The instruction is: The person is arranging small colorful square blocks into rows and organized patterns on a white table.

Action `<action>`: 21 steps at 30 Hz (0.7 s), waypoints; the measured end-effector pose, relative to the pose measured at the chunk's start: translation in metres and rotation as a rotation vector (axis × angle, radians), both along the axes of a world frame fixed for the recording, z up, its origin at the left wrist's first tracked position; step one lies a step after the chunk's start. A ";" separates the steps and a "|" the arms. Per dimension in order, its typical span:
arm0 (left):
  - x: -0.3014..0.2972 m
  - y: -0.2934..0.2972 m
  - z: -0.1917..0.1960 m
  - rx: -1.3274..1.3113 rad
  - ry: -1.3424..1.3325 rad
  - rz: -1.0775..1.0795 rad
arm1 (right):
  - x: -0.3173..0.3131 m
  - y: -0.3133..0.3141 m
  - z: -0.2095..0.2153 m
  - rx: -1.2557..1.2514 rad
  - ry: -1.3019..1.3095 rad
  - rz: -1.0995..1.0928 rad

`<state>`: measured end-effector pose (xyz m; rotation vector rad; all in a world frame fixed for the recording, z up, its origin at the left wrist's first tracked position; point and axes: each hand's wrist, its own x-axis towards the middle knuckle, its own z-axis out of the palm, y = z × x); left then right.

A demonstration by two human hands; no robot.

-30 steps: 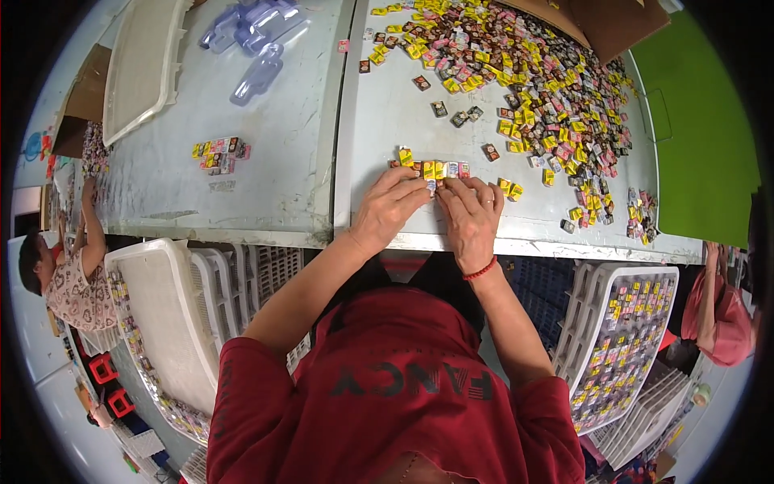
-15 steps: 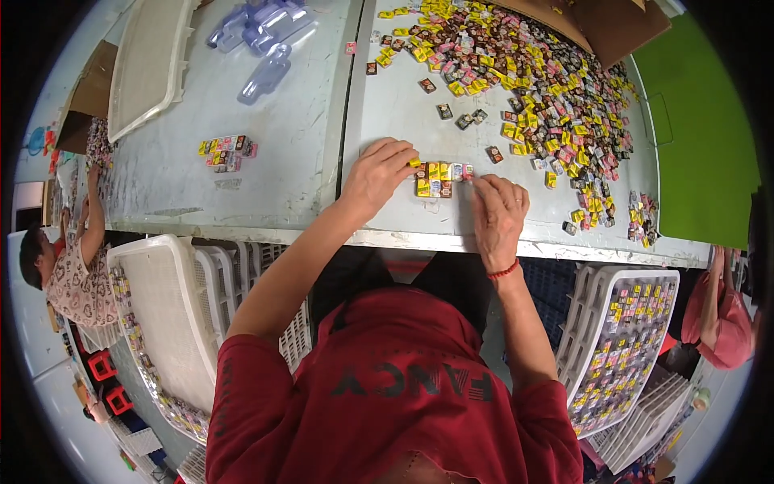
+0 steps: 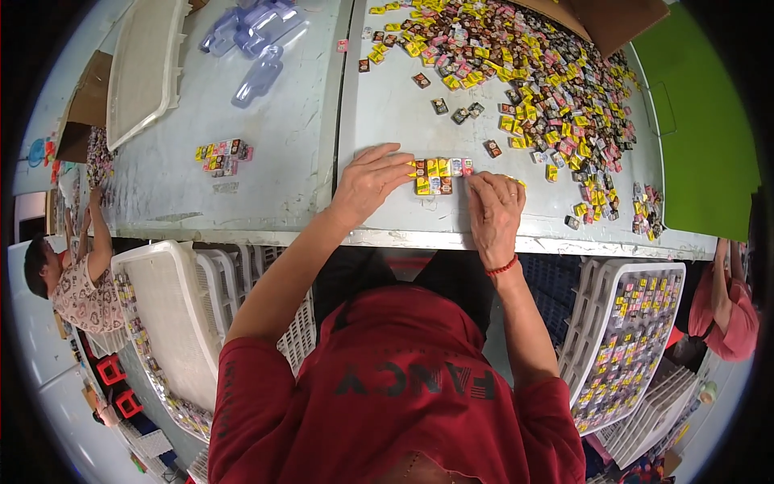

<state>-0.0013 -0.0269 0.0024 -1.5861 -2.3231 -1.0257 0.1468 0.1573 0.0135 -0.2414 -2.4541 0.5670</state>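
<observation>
Just beyond the table's near edge lies a small two-row block of tiny boxes (image 3: 434, 185), yellow, brown, white and pink, side by side. At its left end my left hand (image 3: 367, 184) reaches in, fingertips closed against a yellow box (image 3: 418, 168) of the top row. My right hand (image 3: 496, 208), a red bracelet at its wrist, has its fingers bent together beside the pink box (image 3: 468, 167) at the right end. Something yellow (image 3: 516, 181) shows past the right knuckles; whether that hand holds it cannot be made out.
A large heap of tiny boxes (image 3: 556, 105) spreads across the far right, before a cardboard box (image 3: 625, 28). A second block of boxes (image 3: 223, 157) sits left, below clear plastic trays (image 3: 258, 77). Filled crates (image 3: 629, 347) stand below the table; people work at both sides.
The yellow box at my left fingertips has come down level with the top row's left end. My right hand has shifted slightly left and up, toward the pink box.
</observation>
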 end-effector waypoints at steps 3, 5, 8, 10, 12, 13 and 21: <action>0.006 0.003 -0.005 0.042 0.032 0.030 | 0.000 -0.005 -0.004 -0.022 -0.010 -0.014; 0.010 0.007 -0.003 0.141 0.031 0.076 | 0.000 -0.004 -0.005 -0.025 -0.014 -0.014; 0.017 0.012 0.006 0.177 -0.053 0.115 | 0.001 -0.004 -0.007 -0.029 -0.018 -0.018; 0.017 0.011 0.005 0.146 -0.008 0.114 | 0.000 -0.004 -0.006 -0.029 -0.019 -0.025; 0.017 0.009 0.004 0.113 0.037 0.116 | 0.000 -0.006 -0.003 -0.029 -0.004 -0.013; 0.017 0.009 0.002 0.133 0.037 0.133 | 0.000 -0.006 -0.003 -0.030 -0.003 -0.014; 0.019 0.013 0.000 0.157 -0.005 0.199 | 0.000 -0.006 -0.007 0.009 -0.029 -0.021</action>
